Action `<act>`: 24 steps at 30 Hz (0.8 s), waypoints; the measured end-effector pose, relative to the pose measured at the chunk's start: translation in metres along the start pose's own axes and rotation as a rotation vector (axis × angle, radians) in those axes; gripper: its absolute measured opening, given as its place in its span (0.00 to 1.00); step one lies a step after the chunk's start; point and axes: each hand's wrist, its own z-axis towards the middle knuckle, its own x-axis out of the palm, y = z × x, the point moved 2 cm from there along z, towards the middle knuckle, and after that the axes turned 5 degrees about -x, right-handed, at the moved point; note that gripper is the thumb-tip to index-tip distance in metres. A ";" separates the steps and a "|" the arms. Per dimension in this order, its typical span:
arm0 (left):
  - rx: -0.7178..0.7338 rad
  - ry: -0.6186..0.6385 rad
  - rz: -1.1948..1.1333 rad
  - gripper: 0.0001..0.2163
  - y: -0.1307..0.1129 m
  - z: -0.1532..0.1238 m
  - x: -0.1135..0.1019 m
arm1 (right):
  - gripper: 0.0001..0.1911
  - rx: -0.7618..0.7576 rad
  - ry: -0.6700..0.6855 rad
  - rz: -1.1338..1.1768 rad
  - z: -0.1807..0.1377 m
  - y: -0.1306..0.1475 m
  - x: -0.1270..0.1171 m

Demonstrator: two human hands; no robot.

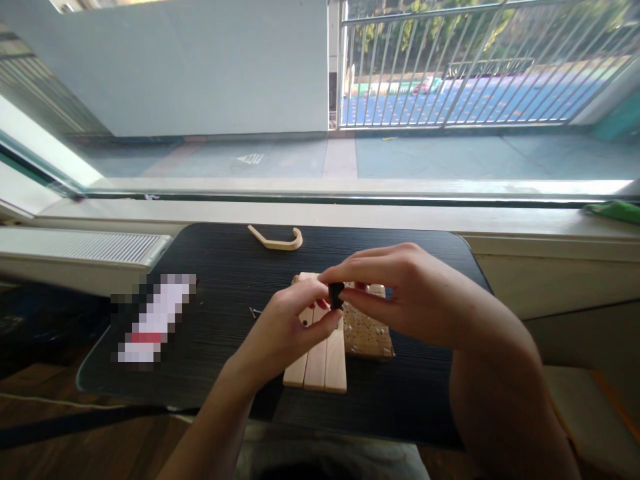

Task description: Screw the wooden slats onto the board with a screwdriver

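Observation:
Both hands meet over the middle of the table and pinch a small black piece (337, 296), whose exact kind I cannot make out. My left hand (295, 320) is closed, with thumb and fingertips on its left and lower side. From the right, my right hand (395, 287) is closed on it too, fingers above and thumb beside it. Under the hands lie several pale wooden slats (315, 367) side by side, partly hidden; a dark round spot shows on one. To their right is a brown block (370, 333) that looks wrapped in clear plastic.
A curved wooden hook-shaped piece (280, 244) lies near the far edge of the black table (225, 287). Small screws (255, 312) lie left of the slats. At the left is a blurred-out flat item (157, 320). Beyond the table are a windowsill (350, 215) and a radiator (85, 248).

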 end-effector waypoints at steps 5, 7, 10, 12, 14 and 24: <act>-0.020 0.026 0.014 0.03 0.001 -0.001 0.000 | 0.09 0.024 0.014 -0.013 0.000 0.000 0.000; -0.015 0.019 0.023 0.04 0.000 -0.001 0.001 | 0.09 0.033 0.014 -0.019 0.000 0.000 0.000; -0.008 -0.010 0.027 0.03 0.000 -0.002 0.003 | 0.09 0.036 0.013 -0.027 0.000 0.000 0.000; 0.001 -0.027 0.030 0.03 -0.001 -0.003 0.004 | 0.09 0.030 0.016 -0.028 0.001 0.000 0.000; 0.013 -0.039 0.046 0.04 -0.002 -0.002 0.006 | 0.08 0.024 0.019 -0.030 0.001 0.000 0.001; 0.053 -0.043 0.076 0.06 -0.003 0.002 0.005 | 0.08 0.049 0.001 -0.083 0.001 -0.001 0.001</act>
